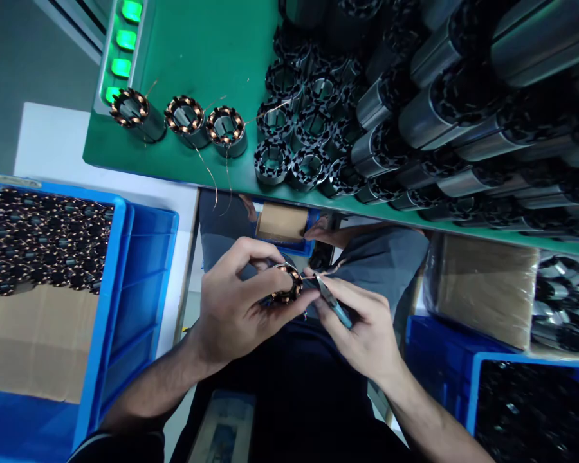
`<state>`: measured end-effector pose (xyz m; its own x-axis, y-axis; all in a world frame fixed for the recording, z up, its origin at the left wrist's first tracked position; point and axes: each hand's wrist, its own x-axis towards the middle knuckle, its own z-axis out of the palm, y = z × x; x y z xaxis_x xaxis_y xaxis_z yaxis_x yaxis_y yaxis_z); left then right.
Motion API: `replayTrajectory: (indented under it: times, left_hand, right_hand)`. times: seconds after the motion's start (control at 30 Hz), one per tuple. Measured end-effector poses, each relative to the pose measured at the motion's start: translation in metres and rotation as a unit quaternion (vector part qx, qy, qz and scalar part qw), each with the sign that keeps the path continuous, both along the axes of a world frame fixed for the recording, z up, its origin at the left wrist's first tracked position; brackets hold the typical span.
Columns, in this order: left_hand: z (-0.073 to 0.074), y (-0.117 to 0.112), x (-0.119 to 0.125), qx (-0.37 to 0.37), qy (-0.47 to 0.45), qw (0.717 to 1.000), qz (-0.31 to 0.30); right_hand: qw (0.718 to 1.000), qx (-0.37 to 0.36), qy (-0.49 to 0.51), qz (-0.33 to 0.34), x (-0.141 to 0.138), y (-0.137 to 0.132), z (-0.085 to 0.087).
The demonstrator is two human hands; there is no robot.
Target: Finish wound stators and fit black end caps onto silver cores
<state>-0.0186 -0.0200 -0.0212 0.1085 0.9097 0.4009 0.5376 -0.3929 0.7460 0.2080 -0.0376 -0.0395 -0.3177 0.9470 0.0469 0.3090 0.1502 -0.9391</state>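
Head view: here we are above the lap [275, 379], both hands up mid-scene, on the near side of the green table [212, 45]
Left hand [236, 302]: clamped on the wound stator [295, 288], thumb and fingers wrapped about its barrel
Stator's place: right there between the two hands, held up clear of the table
Stator's facing: copper-wound end turned to the right, and a little up at us
Long axis: roughly left to right, running back from that copper end into the grip; fingers cover the rear, so the exact tilt I cannot tell
Right hand [369, 325]: pinched tight on a small hand tool [332, 303], thumb and fingers together on it
Tool's line: a slant, dark tip aimed far and left at the copper end, teal handle lying near and right
At the tip: a thin wire [305, 278] just beside the copper; whether the tool bites it is too small to tell
Table, far left: three more wound stators [186, 122] on end in a row, copper rims up, loose wires [207, 170] straying off
Table, far right: dark-rimmed cores [271, 178] crowded together
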Motion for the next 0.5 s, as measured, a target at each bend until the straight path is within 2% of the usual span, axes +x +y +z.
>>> replayTrajectory:
  times: [0.1, 0.17, 0.2, 0.27, 0.33, 0.37, 0.43, 0.5]
  left_hand:
    - [-0.020, 0.000, -0.006, -0.039, -0.011, 0.998, 0.037]
    - [-0.032, 0.001, -0.009, -0.136, -0.112, 0.984, 0.034]
    - [-0.035, 0.001, -0.011, -0.196, -0.189, 0.962, 0.027]
    - [-0.039, 0.002, -0.010, -0.305, -0.344, 0.888, 0.016]
    - [-0.037, 0.003, -0.006, -0.368, -0.449, 0.814, 0.016]
    - [-0.035, 0.003, -0.002, -0.384, -0.479, 0.789, 0.018]
    - [-0.030, 0.005, 0.006, -0.396, -0.508, 0.765, 0.016]
    - [-0.026, 0.007, 0.013, -0.398, -0.514, 0.760, 0.010]
  right_hand:
    - [0.998, -0.054, -0.032, -0.014, -0.001, 0.009, -0.021]
    - [0.996, -0.053, -0.070, -0.014, 0.002, 0.015, -0.031]
    - [0.995, -0.035, -0.092, -0.011, 0.005, 0.017, -0.034]
    - [0.991, 0.024, -0.132, -0.001, 0.010, 0.020, -0.036]
    - [0.982, 0.096, -0.163, 0.005, 0.015, 0.022, -0.034]
    - [0.976, 0.132, -0.173, 0.005, 0.016, 0.022, -0.032]
    - [0.963, 0.192, -0.187, -0.002, 0.016, 0.023, -0.026]
    - [0.955, 0.226, -0.193, -0.015, 0.014, 0.024, -0.020]
